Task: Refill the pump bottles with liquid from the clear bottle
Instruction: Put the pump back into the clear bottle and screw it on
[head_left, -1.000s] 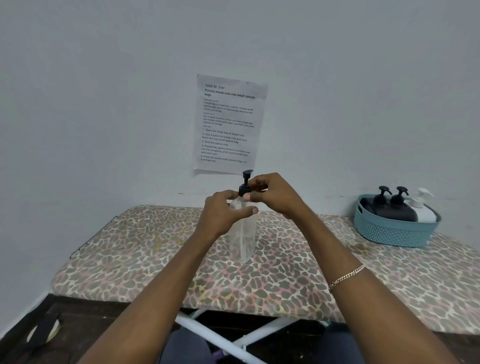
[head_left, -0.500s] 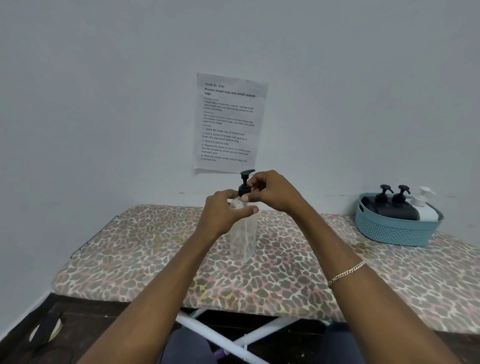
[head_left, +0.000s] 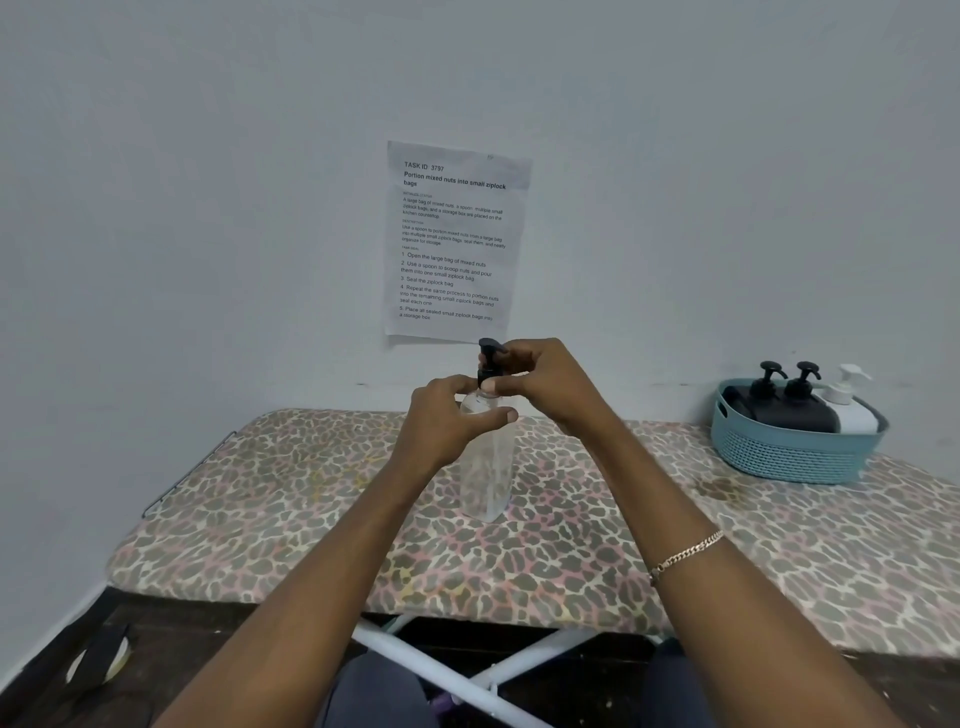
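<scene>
A clear bottle (head_left: 488, 467) with a black pump top (head_left: 488, 358) stands upright in the middle of the leopard-print board (head_left: 311, 493). My left hand (head_left: 447, 421) grips the bottle's shoulder just under the neck. My right hand (head_left: 545, 384) pinches the black pump collar from the right. At the far right a teal basket (head_left: 789, 457) holds two black pump bottles (head_left: 784, 410) and a white pump bottle (head_left: 852, 410).
The board stands against a pale wall, with a printed sheet (head_left: 452, 244) taped above the bottle. White crossed legs (head_left: 467, 670) show under the board's front edge. A dark floor with a sandal (head_left: 98, 665) lies at lower left.
The pump head has turned from pointing right to pointing left under my right hand's fingers. My left hand has kept its grip, and the bottle has stayed in place.
</scene>
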